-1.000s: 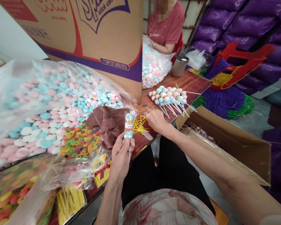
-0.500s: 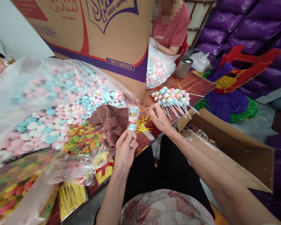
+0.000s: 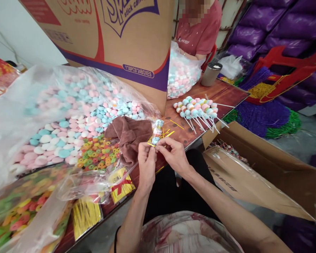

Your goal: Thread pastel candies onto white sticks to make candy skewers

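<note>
Between my fingertips stands a wrapped candy stick (image 3: 157, 131) in a clear printed bag. My left hand (image 3: 146, 161) pinches its lower end. My right hand (image 3: 173, 153) is closed at the same spot, touching the left, on a short gold twist tie (image 3: 151, 144) that lies across the base of the bag. More gold ties (image 3: 169, 133) lie on the table just behind. A brown cloth (image 3: 130, 137) is left of the candy. Finished-looking candy sticks (image 3: 197, 107) with white sticks lie in a pile to the right.
Marshmallows (image 3: 58, 140) and ring candies (image 3: 97, 153) spread at left under plastic. A large carton (image 3: 137, 45) stands behind. An open carton (image 3: 252, 175) is at lower right, beyond the table edge. A person in a red shirt (image 3: 200, 35) sits across, near a grey cup (image 3: 211, 74).
My right hand has moved left from the gold ties to the candy's base, where it now meets my left hand. A gold tie now crosses there. The view has shifted slightly.
</note>
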Action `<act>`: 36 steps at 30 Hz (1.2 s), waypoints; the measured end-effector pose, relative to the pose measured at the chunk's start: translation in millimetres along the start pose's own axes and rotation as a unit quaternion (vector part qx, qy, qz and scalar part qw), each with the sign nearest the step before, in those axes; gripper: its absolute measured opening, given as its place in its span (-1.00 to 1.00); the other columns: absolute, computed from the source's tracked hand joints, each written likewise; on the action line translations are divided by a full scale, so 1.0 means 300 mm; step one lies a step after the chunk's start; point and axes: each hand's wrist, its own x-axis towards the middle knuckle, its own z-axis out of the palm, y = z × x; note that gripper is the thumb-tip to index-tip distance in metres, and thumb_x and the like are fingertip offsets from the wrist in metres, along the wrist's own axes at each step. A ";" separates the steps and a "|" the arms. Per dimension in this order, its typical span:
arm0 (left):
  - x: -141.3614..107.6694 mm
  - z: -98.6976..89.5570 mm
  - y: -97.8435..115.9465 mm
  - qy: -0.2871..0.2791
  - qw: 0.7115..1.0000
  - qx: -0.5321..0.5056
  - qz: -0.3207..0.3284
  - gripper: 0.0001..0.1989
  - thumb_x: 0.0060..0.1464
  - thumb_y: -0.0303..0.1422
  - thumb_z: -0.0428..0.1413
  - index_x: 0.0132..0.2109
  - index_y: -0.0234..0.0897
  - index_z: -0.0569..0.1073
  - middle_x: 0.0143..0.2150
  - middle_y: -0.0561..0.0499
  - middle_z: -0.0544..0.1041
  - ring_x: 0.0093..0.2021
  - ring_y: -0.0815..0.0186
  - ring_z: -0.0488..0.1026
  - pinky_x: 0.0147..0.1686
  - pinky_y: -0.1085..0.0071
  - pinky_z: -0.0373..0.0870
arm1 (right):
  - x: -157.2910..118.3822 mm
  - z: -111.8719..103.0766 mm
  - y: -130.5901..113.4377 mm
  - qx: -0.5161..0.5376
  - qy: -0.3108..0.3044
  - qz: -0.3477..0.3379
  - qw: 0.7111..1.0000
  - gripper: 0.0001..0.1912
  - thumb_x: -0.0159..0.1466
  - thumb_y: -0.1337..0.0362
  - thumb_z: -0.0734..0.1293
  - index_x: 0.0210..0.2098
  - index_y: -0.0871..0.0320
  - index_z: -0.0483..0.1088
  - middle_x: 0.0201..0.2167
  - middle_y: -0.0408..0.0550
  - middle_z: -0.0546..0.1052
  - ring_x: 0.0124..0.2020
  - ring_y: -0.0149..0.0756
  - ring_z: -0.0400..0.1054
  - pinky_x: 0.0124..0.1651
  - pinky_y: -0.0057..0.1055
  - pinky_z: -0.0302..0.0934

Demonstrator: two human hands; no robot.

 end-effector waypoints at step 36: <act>-0.005 0.021 0.116 -0.082 0.891 -0.247 -0.371 -0.74 0.25 -0.53 0.00 -0.44 -0.32 0.23 -0.59 0.21 0.06 -0.68 0.60 -0.11 -0.73 0.70 -0.13 | -0.017 -0.095 -0.018 0.109 -0.135 0.001 0.985 -0.83 0.34 0.16 0.21 -0.34 0.08 0.21 -0.37 -0.13 0.27 -0.35 -0.33 0.15 -0.27 -0.41 0.14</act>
